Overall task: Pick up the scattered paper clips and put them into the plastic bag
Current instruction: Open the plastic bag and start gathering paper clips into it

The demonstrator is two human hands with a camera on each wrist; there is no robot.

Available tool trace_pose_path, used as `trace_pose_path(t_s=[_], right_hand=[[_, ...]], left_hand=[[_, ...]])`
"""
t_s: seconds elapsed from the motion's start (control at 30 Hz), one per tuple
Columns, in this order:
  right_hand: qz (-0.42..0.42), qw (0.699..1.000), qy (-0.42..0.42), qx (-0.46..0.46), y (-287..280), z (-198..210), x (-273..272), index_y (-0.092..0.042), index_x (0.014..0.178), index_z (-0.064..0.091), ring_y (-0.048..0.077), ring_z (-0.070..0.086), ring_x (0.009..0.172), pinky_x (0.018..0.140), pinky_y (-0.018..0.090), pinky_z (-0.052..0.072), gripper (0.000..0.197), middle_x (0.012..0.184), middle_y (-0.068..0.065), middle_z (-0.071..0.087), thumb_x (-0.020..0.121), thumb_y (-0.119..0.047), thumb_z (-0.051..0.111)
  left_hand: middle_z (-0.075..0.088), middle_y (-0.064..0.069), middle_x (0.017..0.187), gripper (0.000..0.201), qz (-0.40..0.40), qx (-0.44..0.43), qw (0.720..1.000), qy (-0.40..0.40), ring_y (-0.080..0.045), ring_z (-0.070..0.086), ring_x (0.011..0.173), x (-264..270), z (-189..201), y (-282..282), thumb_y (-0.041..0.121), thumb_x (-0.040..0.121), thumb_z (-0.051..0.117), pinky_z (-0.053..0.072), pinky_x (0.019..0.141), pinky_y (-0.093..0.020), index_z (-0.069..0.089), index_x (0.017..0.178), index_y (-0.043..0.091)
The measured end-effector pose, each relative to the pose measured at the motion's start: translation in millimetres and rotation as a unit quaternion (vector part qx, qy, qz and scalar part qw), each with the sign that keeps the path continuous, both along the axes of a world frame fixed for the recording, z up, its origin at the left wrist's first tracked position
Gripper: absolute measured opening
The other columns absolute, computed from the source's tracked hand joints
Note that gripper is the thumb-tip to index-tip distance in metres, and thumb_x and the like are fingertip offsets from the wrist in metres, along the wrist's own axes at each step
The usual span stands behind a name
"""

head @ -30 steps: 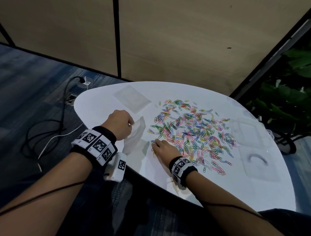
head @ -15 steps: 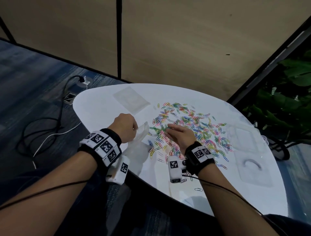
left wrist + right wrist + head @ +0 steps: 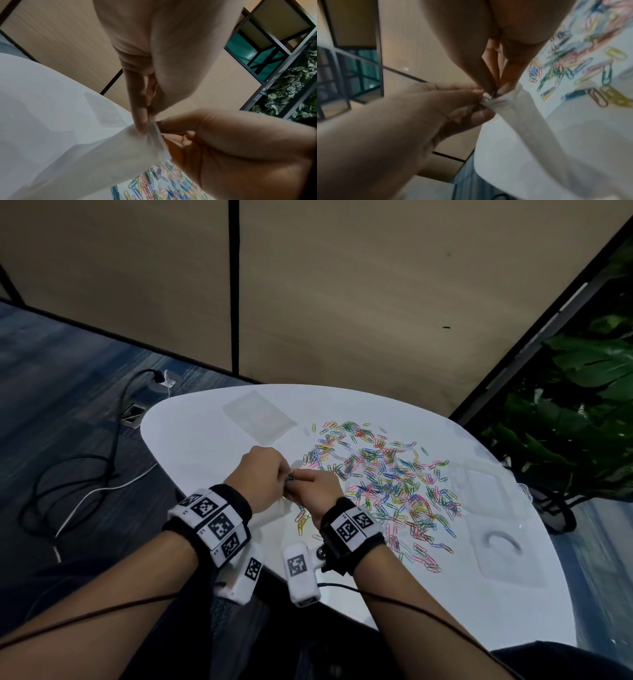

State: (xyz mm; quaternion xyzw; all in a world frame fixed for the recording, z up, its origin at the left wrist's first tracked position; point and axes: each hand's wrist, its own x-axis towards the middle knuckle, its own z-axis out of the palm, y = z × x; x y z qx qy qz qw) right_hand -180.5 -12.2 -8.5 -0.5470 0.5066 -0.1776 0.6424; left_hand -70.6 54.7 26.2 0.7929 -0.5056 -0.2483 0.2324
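Plastic bag (image 3: 96,155) mouth is pinched by left hand (image 3: 262,479), bag hanging to the table (image 3: 191,440). A dark paper clip (image 3: 494,92) is pinched by right hand (image 3: 317,486) fingertips right at the mouth. Scattered paper clips (image 3: 383,484) lie just right of both hands.

No readable words, numbers or brand names are showing anywhere. Only black-and-white square code markers are appearing, sitting on the wristbands (image 3: 219,525) and on the small white camera units (image 3: 297,570) beside them.
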Motion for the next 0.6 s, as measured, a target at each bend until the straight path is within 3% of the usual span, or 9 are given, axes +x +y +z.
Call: trace_pose_path(t_s=[0.07,0.2,0.27,0.3,0.37,0.43,0.47,0.53,0.6], right_hand=[[0.057,0.991,0.093,-0.08,-0.8,1.3,3.1,-0.009,0.087,0.079,0.023,0.066,0.067,0.081,0.04,0.06,0.022,0.075,0.014,0.073,0.068,-0.008,0.067],[0.168,0.928,0.218,-0.25,-1.1,6.1,6.8,-0.011,0.113,0.072,0.016,0.068,0.092,0.078,0.014,0.05,0.034,0.112,0.007,0.072,0.087,-0.002,0.053],[0.247,0.912,0.217,-0.246,0.4,8.4,9.9,-0.016,0.114,0.072,0.005,0.06,0.072,0.058,0.0,0.039,0.041,0.108,0.004,0.07,0.087,0.001,0.048],[0.273,0.909,0.209,-0.235,1.6,10.0,10.5,-0.018,0.112,0.073,0.003,0.055,0.065,0.052,0.001,0.036,0.041,0.101,0.005,0.07,0.086,0.001,0.048],[0.262,0.93,0.142,-0.216,2.1,11.4,9.5,-0.017,0.104,0.076,0.012,0.063,0.073,0.067,0.01,0.048,0.04,0.094,0.007,0.071,0.083,0.002,0.048],[0.167,0.975,0.017,-0.147,-3.8,11.3,2.6,-0.012,0.094,0.076,0.022,0.07,0.089,0.083,0.032,0.059,0.039,0.096,0.012,0.074,0.083,0.008,0.045],[0.119,0.985,-0.021,-0.121,-9.3,8.6,-3.2,-0.008,0.092,0.075,0.025,0.07,0.09,0.081,0.035,0.06,0.038,0.097,0.013,0.074,0.084,0.011,0.043],[0.085,0.985,0.015,-0.147,-22.2,-3.1,-16.8,-0.005,0.096,0.075,0.026,0.07,0.093,0.08,0.033,0.06,0.037,0.1,0.009,0.074,0.088,0.01,0.042],[0.152,0.94,0.171,-0.252,-33.6,-21.6,-27.5,-0.014,0.113,0.071,0.022,0.066,0.105,0.091,0.034,0.055,0.034,0.116,0.003,0.07,0.093,-0.002,0.047]], left_hand=[[0.068,-0.006,0.073,0.028,0.005,0.0,1.0,0.002,-0.029,0.067,0.08,2.3,-0.4,2.3,0.008,0.088,0.054,0.049,0.069,-0.028,0.08,0.08,0.017],[0.073,-0.01,0.079,0.029,0.021,0.003,1.0,0.007,-0.029,0.07,0.083,9.7,2.3,6.5,0.005,0.089,0.054,0.056,0.075,-0.031,0.079,0.082,0.016],[0.068,-0.009,0.073,0.032,0.029,0.013,0.999,0.001,-0.029,0.066,0.078,13.5,2.4,7.6,0.007,0.087,0.056,0.05,0.068,-0.029,0.068,0.061,0.021],[0.065,-0.009,0.07,0.034,0.034,0.02,0.999,0.001,-0.029,0.063,0.075,15.1,2.6,7.7,0.007,0.086,0.057,0.047,0.066,-0.028,0.062,0.055,0.02],[0.065,-0.009,0.072,0.03,0.049,0.027,0.998,0.0,-0.031,0.063,0.078,19.3,3.5,8.3,0.006,0.084,0.056,0.048,0.067,-0.03,0.065,0.058,0.017],[0.067,-0.008,0.078,0.026,0.065,0.022,0.998,-0.002,-0.032,0.065,0.086,25.4,5.2,9.6,0.005,0.085,0.054,0.05,0.07,-0.031,0.073,0.072,0.016],[0.067,-0.008,0.082,0.026,0.073,0.02,0.997,-0.002,-0.032,0.065,0.088,29.0,6.5,10.7,0.004,0.085,0.052,0.05,0.071,-0.031,0.073,0.075,0.016],[0.07,-0.012,0.089,0.027,0.086,0.015,0.996,0.001,-0.033,0.066,0.09,36.8,10.4,12.5,0.002,0.086,0.049,0.054,0.074,-0.032,0.07,0.076,0.017],[0.072,-0.013,0.092,0.028,0.098,0.01,0.995,0.004,-0.033,0.067,0.091,44.3,13.4,14.4,0.002,0.087,0.049,0.058,0.079,-0.034,0.074,0.082,0.013]])
